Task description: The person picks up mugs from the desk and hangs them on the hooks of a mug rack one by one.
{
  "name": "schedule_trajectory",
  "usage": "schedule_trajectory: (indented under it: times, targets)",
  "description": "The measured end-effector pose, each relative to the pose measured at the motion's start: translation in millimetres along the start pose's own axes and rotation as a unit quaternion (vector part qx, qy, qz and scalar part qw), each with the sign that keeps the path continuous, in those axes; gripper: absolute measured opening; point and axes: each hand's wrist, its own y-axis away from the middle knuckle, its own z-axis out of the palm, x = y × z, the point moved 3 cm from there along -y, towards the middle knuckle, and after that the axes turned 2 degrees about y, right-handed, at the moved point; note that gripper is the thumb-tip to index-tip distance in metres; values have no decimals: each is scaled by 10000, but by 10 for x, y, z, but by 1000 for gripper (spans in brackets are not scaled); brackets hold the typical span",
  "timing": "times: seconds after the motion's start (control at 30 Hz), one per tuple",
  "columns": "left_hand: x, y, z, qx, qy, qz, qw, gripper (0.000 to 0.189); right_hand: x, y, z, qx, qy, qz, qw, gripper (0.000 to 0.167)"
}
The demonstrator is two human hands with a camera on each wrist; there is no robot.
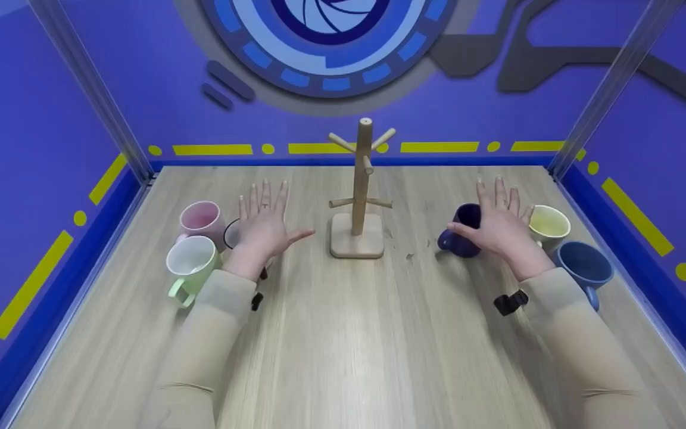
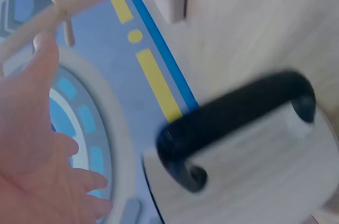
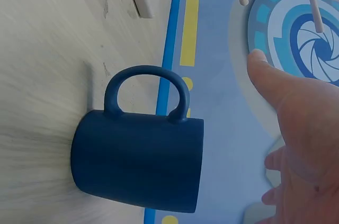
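The left hand is spread above a dark-handled white mug, the right hand likewise spread above a dark blue mug on its thumb side, a wooden stand upright between both, touching neither.

Readable text, labels, brands, numbers: none found. Dark blue mug, side facing right wrist view: no lettering. White mug, blurred in left wrist view: no lettering made out. Wooden stand: no legible marking. Back wall: wordless print only, round emblem, yellow bars, yellow dots.
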Motion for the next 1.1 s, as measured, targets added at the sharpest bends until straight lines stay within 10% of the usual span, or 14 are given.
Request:
schedule_trajectory:
  times: [0.57,1.1]
  targets:
    - [615,288,320,90,483,591,9970,123,110,7,1,-105,-186,-105,9997,120]
    - [1270,535,538,472,1457,1758,9724,110,199,-18,1,-393,-509,-363,9973,116]
